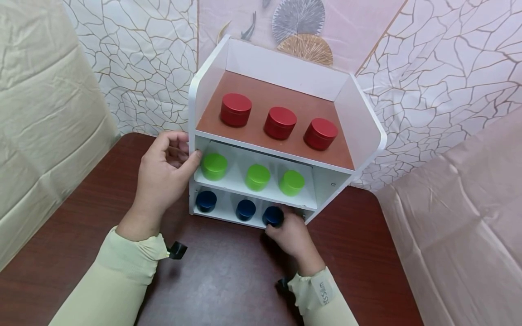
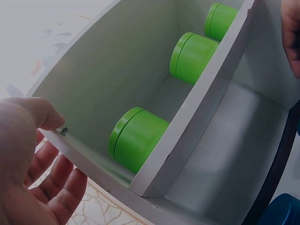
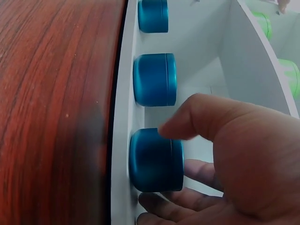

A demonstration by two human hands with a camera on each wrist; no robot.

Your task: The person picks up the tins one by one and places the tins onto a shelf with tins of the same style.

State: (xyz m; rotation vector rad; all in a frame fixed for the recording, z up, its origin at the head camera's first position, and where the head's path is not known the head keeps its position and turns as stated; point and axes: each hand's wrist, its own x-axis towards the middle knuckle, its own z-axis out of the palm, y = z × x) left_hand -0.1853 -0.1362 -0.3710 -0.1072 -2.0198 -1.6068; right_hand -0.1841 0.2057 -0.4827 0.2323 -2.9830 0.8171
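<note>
A small white shelf unit [image 1: 281, 65] with three levels stands on the table. My left hand [image 1: 161, 176] holds its left side panel, the thumb over the front edge and the fingers outside, as the left wrist view shows. At the right end of the lowest level, my right hand [image 1: 292, 233] grips a round blue tin [image 3: 152, 159] between thumb and fingers. The tin sits at the shelf's front edge. Two more blue tins [image 1: 246, 210] stand in line to its left. Green tins [image 1: 257, 177] occupy the middle level, and red tins [image 1: 280, 122] the brown top.
The dark wooden table [image 1: 212, 267] reaches out in front of the unit and to both sides. Behind it hangs a patterned cloth [image 1: 147, 59]. Plain fabric [image 1: 45, 113] closes off the left, and pale pink fabric [image 1: 456, 217] the right.
</note>
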